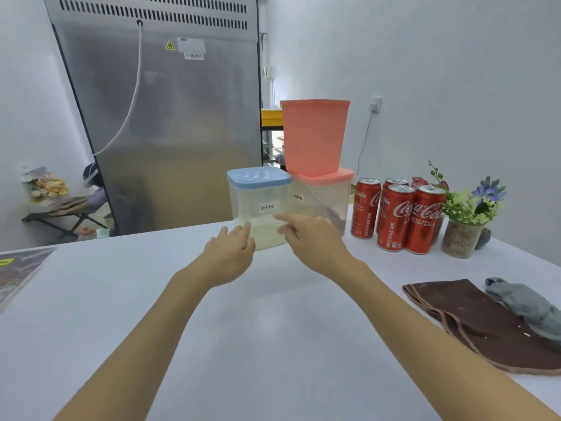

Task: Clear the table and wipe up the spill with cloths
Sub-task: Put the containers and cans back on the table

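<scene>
i see both arms stretched over the white table (273, 344) toward the far edge. left hand (232, 253) has its fingers straight and loosely spread, tips at the lower left of the latte tub (259, 208); whether they touch it i cannot tell. right hand (309, 238) has its fingers relaxed and apart, forefinger out across the tub's lower front, holding nothing. latte tub: clear, blue lid, pale cream powder filling the bottom part. just beside it on the right, touching, the mocha tub (326, 199): clear, pink lid, a little dark powder low down. a pink bin (314, 136) stands on that lid; contents hidden. right of these, four cola cans (397, 214), then a flower pot (461, 238). brown cloth (485, 323) lies flat at the table's right edge, grey cloth (528, 305) crumpled on it.
</scene>
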The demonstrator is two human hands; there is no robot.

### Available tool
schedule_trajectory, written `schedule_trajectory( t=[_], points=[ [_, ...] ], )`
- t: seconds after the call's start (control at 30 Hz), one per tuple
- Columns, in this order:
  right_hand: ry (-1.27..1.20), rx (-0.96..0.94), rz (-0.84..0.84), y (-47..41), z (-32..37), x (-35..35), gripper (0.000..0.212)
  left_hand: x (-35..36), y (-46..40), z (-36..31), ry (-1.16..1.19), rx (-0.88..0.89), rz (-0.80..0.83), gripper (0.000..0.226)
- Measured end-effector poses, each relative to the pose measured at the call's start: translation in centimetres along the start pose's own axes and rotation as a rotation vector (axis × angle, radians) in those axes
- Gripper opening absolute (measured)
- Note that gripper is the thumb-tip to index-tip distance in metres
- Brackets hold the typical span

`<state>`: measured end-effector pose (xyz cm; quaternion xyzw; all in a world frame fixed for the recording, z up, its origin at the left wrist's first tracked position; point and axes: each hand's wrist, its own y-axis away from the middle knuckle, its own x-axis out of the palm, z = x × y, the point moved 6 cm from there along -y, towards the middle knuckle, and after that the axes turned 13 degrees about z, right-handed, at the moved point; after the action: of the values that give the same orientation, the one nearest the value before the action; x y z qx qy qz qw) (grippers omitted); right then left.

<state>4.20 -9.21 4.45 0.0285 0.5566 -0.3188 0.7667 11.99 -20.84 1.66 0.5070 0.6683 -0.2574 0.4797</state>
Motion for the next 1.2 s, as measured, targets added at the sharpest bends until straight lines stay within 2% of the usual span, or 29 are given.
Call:
schedule_trajectory(
  t=[0.13, 0.27, 0.4, 0.5, 0.6, 0.73, 0.8, 0.9, 1.03, 1.2],
  points=[
    [-0.089, 0.095, -0.04, -2.7, -2.0, 0.6, 0.035, -0.8, -2.3, 0.6, 0.085, -0.014, -0.046, 0.064],
    [-0.144, 0.195, 0.011, -5.2, -3.7, 1.4, 0.05, -2.1, -5.7, 1.6, 0.184, 0.061, -0.136, 0.08],
    [-0.182, 0.166, 0.041, -7.1, -4.3, 2.3, 0.057, -3.5, -8.0, 1.8, 0.326, 0.06, -0.254, 0.097],
    [-0.27, 0.131, -0.007, -8.4, -5.1, 2.7, 0.073, -4.4, -9.2, 1.6, 0.396, 0.118, -0.356, 0.101],
    [-0.373, 0.098, -0.066, -9.7, -6.1, 3.0, 0.083, -4.5, -10.4, 1.6, 0.379, 0.146, -0.389, 0.088],
    [-0.557, 0.038, -0.025, -10.8, -6.8, 4.0, 0.09, -4.7, -11.1, 2.3, 0.372, 0.123, -0.484, 0.044],
    [-0.65, 0.017, -0.048, -11.0, -6.8, 4.4, 0.09, -5.0, -10.9, 2.9, 0.397, 0.113, -0.547, 0.033],
    [-0.695, -0.013, -0.106, -11.0, -6.4, 4.6, 0.086, -5.9, -9.4, 4.1, 0.407, 0.118, -0.616, 0.027],
    [-0.734, -0.083, -0.078, -11.2, -3.6, 5.0, 0.076, -7.5, -6.4, 6.2, 0.367, 0.101, -0.652, 0.024],
    [-0.76, -0.192, -0.076, -11.8, 3.4, 6.9, 0.067, -9.2, -0.6, 11.0, 0.394, 0.033, -0.723, 0.023]
  ],
)
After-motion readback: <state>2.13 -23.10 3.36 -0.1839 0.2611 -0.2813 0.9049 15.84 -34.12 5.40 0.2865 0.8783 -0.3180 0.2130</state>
